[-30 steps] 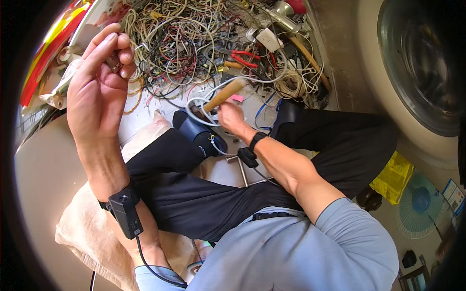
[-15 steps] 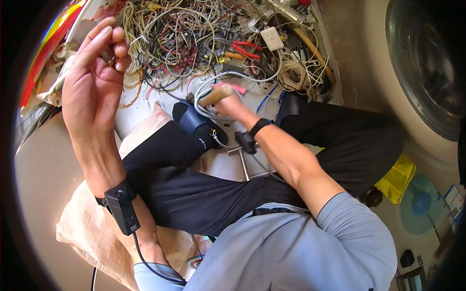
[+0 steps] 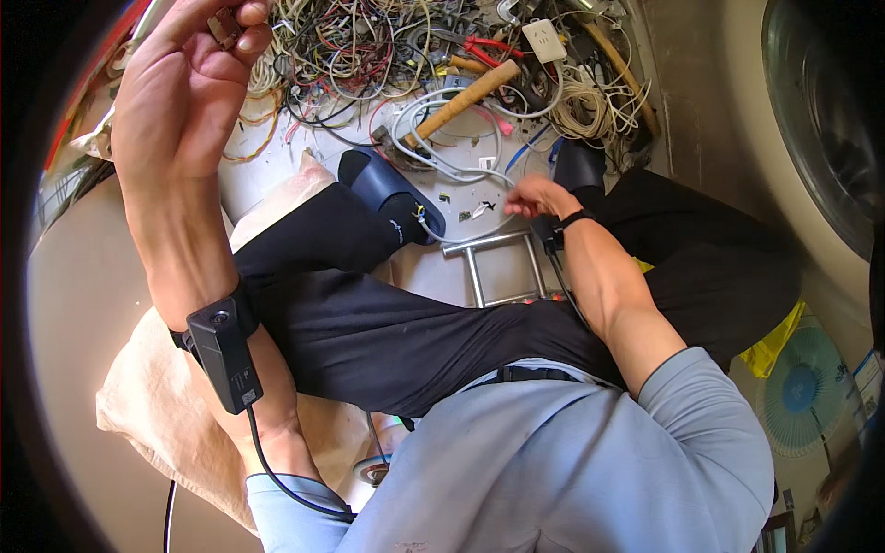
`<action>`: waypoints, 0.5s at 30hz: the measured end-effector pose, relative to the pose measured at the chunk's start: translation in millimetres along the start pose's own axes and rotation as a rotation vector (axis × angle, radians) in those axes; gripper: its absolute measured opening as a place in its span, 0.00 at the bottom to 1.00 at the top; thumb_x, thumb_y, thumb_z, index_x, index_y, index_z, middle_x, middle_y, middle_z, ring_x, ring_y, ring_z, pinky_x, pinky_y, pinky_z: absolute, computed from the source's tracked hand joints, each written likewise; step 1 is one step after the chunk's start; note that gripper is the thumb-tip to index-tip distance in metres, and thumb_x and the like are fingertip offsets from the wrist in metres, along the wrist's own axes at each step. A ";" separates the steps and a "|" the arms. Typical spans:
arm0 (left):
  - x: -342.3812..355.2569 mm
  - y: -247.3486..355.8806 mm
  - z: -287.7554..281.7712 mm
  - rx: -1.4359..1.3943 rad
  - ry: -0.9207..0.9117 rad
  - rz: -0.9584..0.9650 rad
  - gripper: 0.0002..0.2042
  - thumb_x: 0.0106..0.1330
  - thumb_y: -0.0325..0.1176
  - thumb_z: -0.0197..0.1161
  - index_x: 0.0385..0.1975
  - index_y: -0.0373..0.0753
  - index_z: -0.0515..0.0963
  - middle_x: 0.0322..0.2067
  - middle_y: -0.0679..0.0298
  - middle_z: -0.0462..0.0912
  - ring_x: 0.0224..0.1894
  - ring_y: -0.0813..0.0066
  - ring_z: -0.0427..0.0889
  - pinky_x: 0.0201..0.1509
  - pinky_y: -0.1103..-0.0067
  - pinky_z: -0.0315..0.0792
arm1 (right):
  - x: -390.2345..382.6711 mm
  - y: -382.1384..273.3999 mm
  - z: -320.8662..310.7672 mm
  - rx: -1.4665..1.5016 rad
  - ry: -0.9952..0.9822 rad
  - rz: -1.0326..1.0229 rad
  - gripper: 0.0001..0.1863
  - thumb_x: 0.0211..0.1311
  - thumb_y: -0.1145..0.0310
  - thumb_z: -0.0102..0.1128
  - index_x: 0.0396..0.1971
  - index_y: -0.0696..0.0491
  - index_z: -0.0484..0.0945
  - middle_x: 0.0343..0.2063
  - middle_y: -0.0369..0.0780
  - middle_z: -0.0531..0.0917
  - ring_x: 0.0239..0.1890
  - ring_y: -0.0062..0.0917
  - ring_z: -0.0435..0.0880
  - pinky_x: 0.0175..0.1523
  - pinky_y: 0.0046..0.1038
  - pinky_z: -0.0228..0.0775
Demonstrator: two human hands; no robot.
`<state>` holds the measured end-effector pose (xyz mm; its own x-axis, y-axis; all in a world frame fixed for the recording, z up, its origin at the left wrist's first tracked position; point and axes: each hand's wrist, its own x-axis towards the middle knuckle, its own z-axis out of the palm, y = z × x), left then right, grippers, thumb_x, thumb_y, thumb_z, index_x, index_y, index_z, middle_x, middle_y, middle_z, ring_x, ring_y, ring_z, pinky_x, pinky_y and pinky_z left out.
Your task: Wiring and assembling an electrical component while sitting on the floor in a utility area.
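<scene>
My left hand is raised at the upper left, palm up, with its fingers curled round a small brownish metal piece. Its fingertips are partly cut off by the upper edge. My right hand hovers above the floor with its fingers curled in. A grey cable passes at its fingertips; whether they grip it I cannot tell. Coils of this cable lie on the floor, and one stripped end with coloured wires rests by my foot. Across the coils lies a hammer, its wooden handle slanting up to the right.
Tangled wires heap up at the back, with red-handled pliers and a white socket box among them. A metal frame stands between my legs. A washing machine door is at the right, a blue fan below it.
My right hand has let go of the hammer, which now lies on the cable coils, and has drawn back toward me and right. My left hand has shifted slightly up, still closed.
</scene>
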<state>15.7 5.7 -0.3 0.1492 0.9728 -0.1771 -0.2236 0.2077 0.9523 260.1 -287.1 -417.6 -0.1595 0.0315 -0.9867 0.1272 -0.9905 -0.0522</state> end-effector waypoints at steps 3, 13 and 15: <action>2.2 1.9 0.6 0.021 0.003 -0.016 0.10 0.72 0.25 0.59 0.51 0.32 0.76 0.31 0.62 0.85 0.26 0.79 0.83 0.29 0.88 0.78 | 13.6 32.9 -25.5 -0.160 -0.153 0.009 0.09 0.70 0.74 0.57 0.42 0.63 0.82 0.24 0.40 0.87 0.18 0.20 0.79 0.20 0.25 0.68; -3.7 0.8 19.0 -0.062 -0.011 0.047 0.12 0.71 0.23 0.60 0.51 0.28 0.75 0.34 0.59 0.84 0.30 0.78 0.83 0.32 0.87 0.80 | -28.2 75.4 32.2 -1.099 0.263 -0.214 0.15 0.55 0.79 0.54 0.39 0.60 0.88 0.36 0.51 0.90 0.34 0.39 0.91 0.38 0.39 0.82; -16.8 5.7 11.8 -0.037 -0.053 0.046 0.12 0.70 0.22 0.59 0.52 0.28 0.75 0.35 0.59 0.84 0.31 0.78 0.83 0.34 0.87 0.81 | -55.0 49.8 75.2 -1.051 0.171 -0.060 0.17 0.61 0.73 0.58 0.49 0.58 0.85 0.55 0.54 0.83 0.59 0.48 0.83 0.64 0.43 0.74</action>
<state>23.2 -10.7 11.1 0.1889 0.9747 -0.1192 -0.2664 0.1677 0.9492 201.7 -348.2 -354.3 -0.0645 0.1750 -0.9824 0.9177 -0.3764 -0.1273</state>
